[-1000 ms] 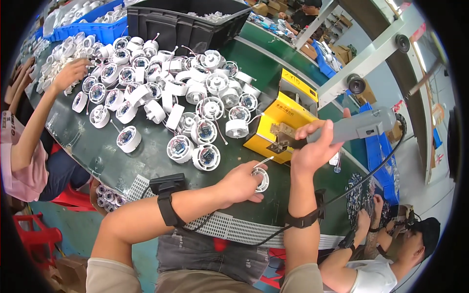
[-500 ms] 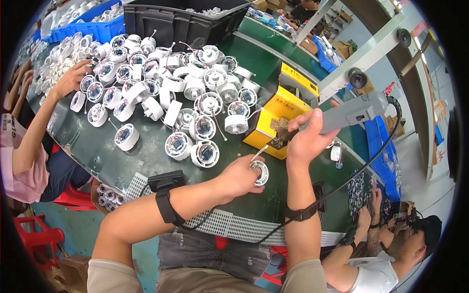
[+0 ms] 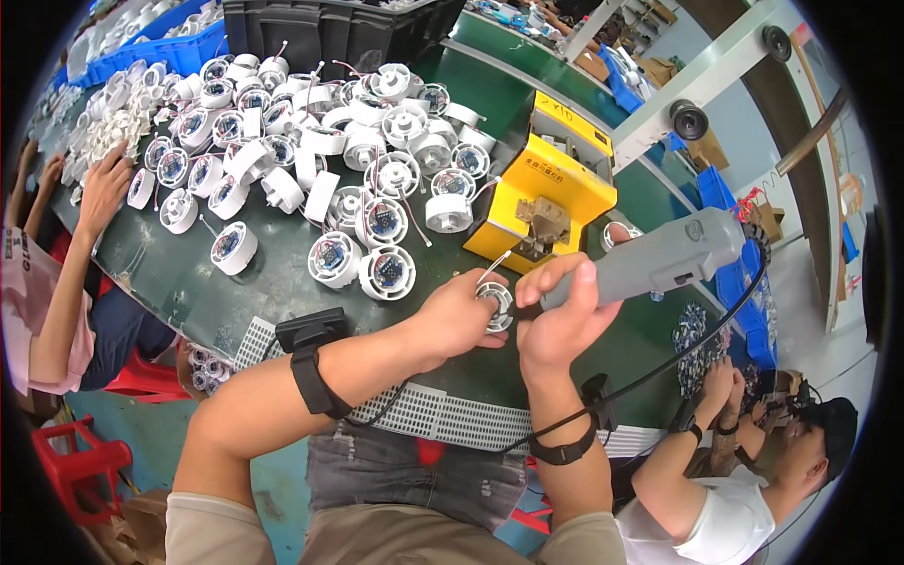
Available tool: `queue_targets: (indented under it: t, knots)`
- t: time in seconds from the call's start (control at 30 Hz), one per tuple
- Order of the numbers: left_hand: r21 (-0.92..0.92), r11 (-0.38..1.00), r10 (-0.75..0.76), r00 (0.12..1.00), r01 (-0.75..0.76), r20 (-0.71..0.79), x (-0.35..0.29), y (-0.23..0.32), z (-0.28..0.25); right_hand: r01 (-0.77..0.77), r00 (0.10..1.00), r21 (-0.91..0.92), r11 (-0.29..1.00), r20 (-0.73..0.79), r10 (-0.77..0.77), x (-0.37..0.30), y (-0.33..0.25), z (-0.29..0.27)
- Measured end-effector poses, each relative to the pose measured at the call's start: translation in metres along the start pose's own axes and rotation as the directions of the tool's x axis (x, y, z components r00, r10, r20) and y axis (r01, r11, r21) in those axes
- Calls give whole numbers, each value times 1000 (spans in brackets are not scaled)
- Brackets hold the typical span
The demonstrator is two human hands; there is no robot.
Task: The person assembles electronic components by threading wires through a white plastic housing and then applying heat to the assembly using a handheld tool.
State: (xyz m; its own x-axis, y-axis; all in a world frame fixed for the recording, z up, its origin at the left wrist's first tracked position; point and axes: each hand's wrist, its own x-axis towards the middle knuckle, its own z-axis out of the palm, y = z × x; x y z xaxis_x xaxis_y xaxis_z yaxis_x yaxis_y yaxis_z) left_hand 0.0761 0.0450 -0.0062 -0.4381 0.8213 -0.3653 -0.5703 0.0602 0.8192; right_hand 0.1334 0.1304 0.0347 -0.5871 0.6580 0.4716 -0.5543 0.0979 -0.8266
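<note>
My left hand [image 3: 459, 318] is closed round a small white round housing [image 3: 495, 320], whose open ribbed side shows; a thin white wire end stands up beside it. In my right hand [image 3: 557, 325] is a grey electric screwdriver [image 3: 664, 252], held slanted, its dark tip end close to the right side of the housing. Whether the tip touches the housing cannot be made out. Just beyond both hands stands a yellow box-shaped machine [image 3: 537, 179] with a metal block [image 3: 546, 222] on its front.
A large pile of white round housings with circuit boards and wires [image 3: 330, 155] spreads over the green table [image 3: 273, 292]. Behind it are a black crate [image 3: 339, 38] and a blue bin [image 3: 155, 56]. The screwdriver's black cable [image 3: 678, 353] loops at right. Co-workers sit on both sides.
My right hand has brought the screwdriver down from the yellow machine's metal block to the housing in my left hand. At left, a co-worker's hand has shifted toward the small white parts.
</note>
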Motion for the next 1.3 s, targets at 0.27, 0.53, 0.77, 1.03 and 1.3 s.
queue_targets:
  t: [0.27, 0.53, 0.77, 1.03, 1.3]
  knots:
    - [-8, 1000, 23, 999, -23, -40, 4, -7, -2, 7, 999, -49, 999, 35, -5, -3, 11, -1]
    - [6, 998, 55, 997, -55, -44, 0, 1, 11, 57, 994, -25, 998, 94, -54, -2, 11, -11]
    - [634, 769, 100, 995, -86, 14, -20, 29, -9, 32, 965, 52, 998, 258, -45, -1, 5, -29]
    - [991, 136, 981, 142, 3, -135, -46, 75, -33, -350, 922, -897, 272, -380, -69, 138, 11, -299]
    - [810, 335, 492, 823, -481, 285, -39, 39, -24, -146, 987, -799, 583, -156, 32, 63, -9, -229]
